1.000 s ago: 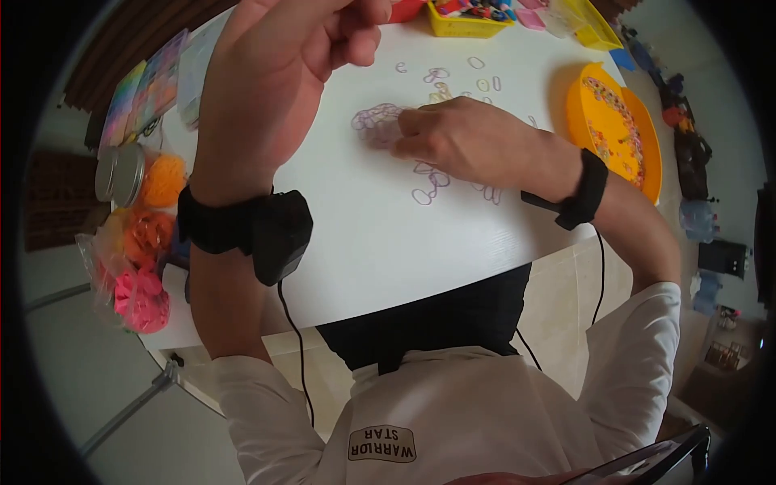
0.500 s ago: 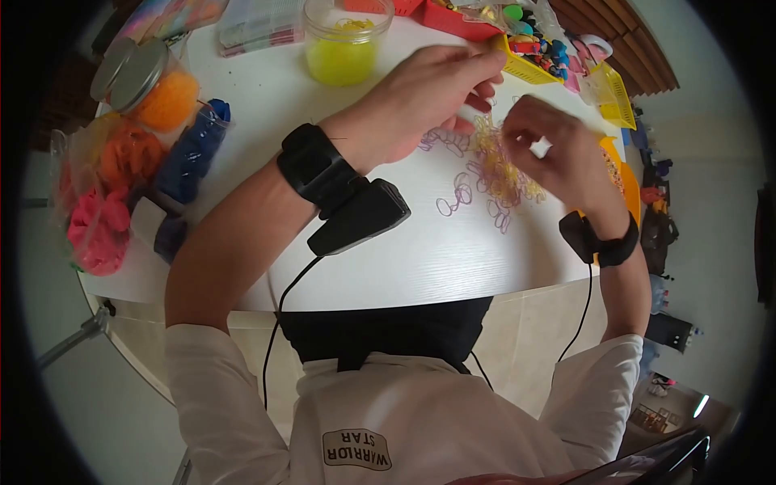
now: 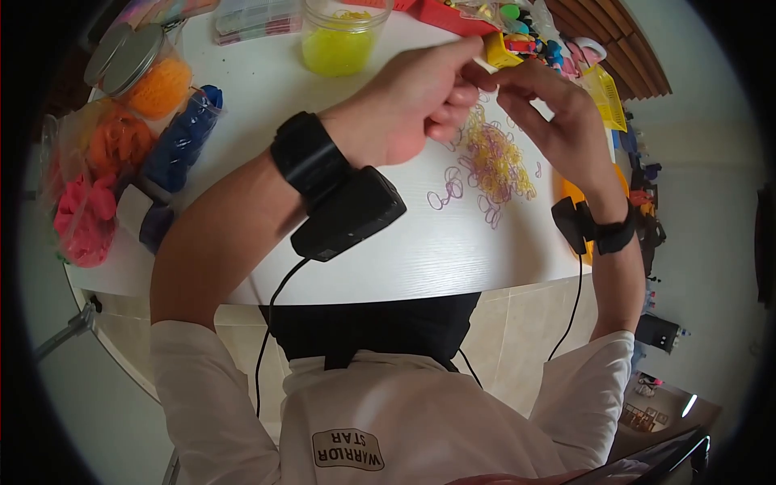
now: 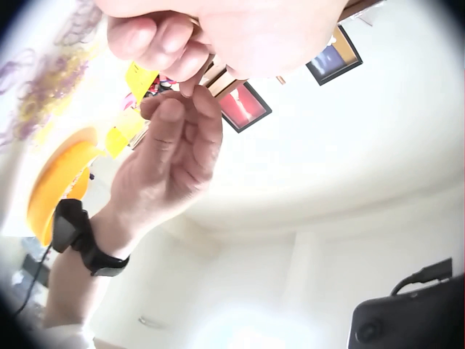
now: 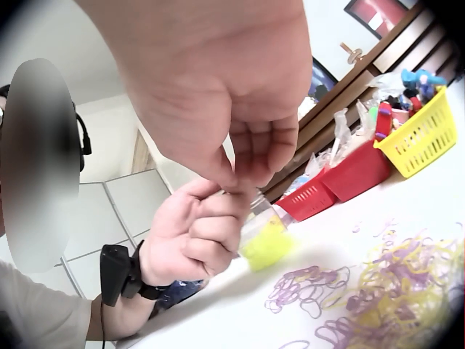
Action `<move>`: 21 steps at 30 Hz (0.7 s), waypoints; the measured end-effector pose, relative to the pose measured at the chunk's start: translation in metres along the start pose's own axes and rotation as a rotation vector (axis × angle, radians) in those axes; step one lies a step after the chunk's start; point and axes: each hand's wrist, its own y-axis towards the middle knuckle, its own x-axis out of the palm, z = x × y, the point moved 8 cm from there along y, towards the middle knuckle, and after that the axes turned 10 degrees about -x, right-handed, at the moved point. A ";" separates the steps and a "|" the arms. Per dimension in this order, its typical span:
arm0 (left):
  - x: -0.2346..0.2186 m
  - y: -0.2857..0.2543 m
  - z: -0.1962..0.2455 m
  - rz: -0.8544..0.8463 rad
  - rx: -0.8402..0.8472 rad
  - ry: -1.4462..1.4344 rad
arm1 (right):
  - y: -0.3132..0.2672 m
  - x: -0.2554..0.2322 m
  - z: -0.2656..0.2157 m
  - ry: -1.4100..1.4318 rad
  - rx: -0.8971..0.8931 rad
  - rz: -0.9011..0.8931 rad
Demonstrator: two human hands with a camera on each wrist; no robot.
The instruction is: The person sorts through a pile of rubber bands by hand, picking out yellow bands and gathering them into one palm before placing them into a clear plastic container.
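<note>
Both hands meet at their fingertips above the back of the white table. My left hand [image 3: 416, 109] has its fingers curled in, thumb and index finger brought together. From the right, my right hand [image 3: 562, 125] reaches in, thumb and fingertips pinching right against the left fingertips. In the right wrist view, the two pinches of the right hand [image 5: 218, 94] and left hand [image 5: 203, 236] overlap. Whatever small thing is between them is hidden, and I cannot tell its kind. Below lies a pile of purple and yellow small rubber bands [image 3: 497, 166], with loose purple bands [image 3: 447, 190] beside it.
A clear jar of yellow bands [image 3: 343, 48] stands behind the left hand. Bags of pink and orange material [image 3: 89, 214] and a blue bag [image 3: 186, 141] lie at left. An orange tray [image 4: 54, 182] sits at right. Red baskets [image 5: 356, 174] and a yellow basket [image 5: 425, 138] stand behind.
The head view has turned. My right hand has risen from the bands and moved in to meet the left fingertips; the left hand has come down from its raised position.
</note>
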 end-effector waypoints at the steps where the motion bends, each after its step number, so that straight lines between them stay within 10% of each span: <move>1: 0.001 -0.004 0.006 0.062 0.034 0.021 | -0.003 0.004 0.009 0.121 0.065 0.036; 6: -0.009 -0.010 0.022 0.178 0.130 0.060 | -0.011 0.020 0.030 0.083 0.203 0.006; 10: -0.004 -0.017 0.031 0.169 0.116 0.011 | -0.021 0.053 0.036 -0.155 0.091 -0.357; 21: -0.012 -0.009 0.030 0.129 0.182 0.041 | -0.023 0.049 0.039 -0.084 0.137 -0.366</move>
